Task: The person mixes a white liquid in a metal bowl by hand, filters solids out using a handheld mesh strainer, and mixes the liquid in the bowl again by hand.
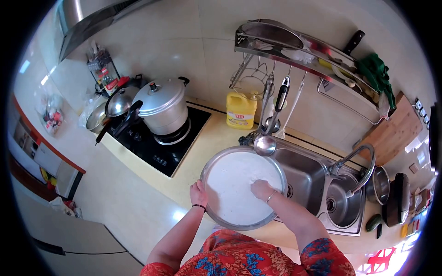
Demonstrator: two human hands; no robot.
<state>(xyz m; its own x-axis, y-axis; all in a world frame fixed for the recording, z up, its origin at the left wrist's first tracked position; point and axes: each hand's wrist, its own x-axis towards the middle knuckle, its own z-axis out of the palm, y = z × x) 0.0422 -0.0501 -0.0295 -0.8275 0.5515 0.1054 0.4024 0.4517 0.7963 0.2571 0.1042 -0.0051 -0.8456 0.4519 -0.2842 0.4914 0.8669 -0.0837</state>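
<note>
A wide metal basin (215,220) stands at the counter's front edge, in front of my body. White flour (230,184), a fine powder, fills it broadly. My left hand (198,193) is closed around the basin's left rim. Inside the basin, right of its middle, my right hand (263,190) is curled down into the flour; its fingertips are buried. A metal ladle (265,145) hangs over the basin's far right rim.
A steel double sink (304,177) with a curved faucet (368,170) adjoins the basin on the right. Leftward, a large pressure cooker (163,108) sits on the black cooktop (159,161). A yellow jug (241,110) stands by the wall, below a utensil rack (313,62).
</note>
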